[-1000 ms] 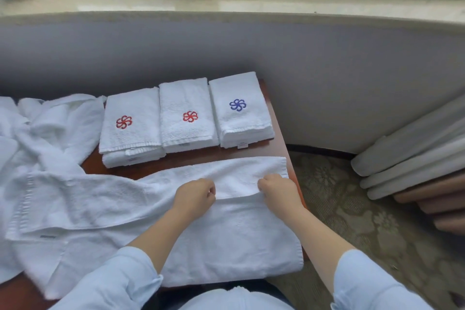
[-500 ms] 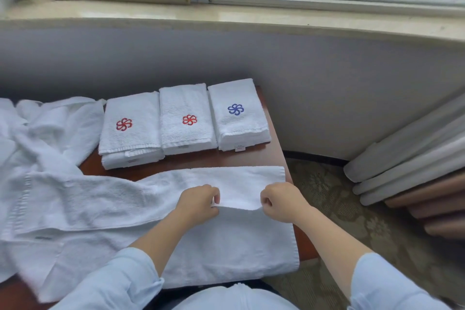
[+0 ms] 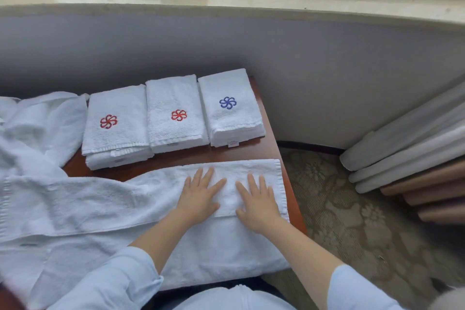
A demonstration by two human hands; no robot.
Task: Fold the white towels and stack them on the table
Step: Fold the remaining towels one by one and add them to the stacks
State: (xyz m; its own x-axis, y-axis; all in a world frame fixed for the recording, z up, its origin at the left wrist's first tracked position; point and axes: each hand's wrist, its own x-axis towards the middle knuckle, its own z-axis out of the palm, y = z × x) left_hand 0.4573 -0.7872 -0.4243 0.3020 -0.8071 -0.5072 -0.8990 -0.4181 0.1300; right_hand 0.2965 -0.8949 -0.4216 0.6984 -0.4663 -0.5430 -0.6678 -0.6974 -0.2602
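At the far left a rumpled pile (image 3: 37, 128) of white cloth lies on the desk (image 3: 201, 156). From it a long towel (image 3: 88, 199) runs rightward across the front of the desk, its far strip folded toward the person, so a doubled band lies on a wider single layer. Behind it, across a bare strip of brown wood, 3 folded stacks sit side by side. The left stack (image 3: 115, 133) carries a red pinwheel emblem and rests on a second folded towel that juts out beneath. The middle stack (image 3: 173, 98) is also marked in red. The right stack (image 3: 231, 123) is marked in blue, with a small label at its near end. The left hand (image 3: 198, 196) lies flat on the folded band near its right end, fingers (image 3: 206, 176) straight, spread and released, grasping nothing. Just beside it, not touching, the right hand (image 3: 256, 201) presses the same band palm down, its fingers likewise straight and loose. Both arms wear pale blue sleeves (image 3: 113, 282). Right of the desk lies patterned carpet (image 3: 339, 209), and a curtain (image 3: 402, 148) bunches in folds at the far right.
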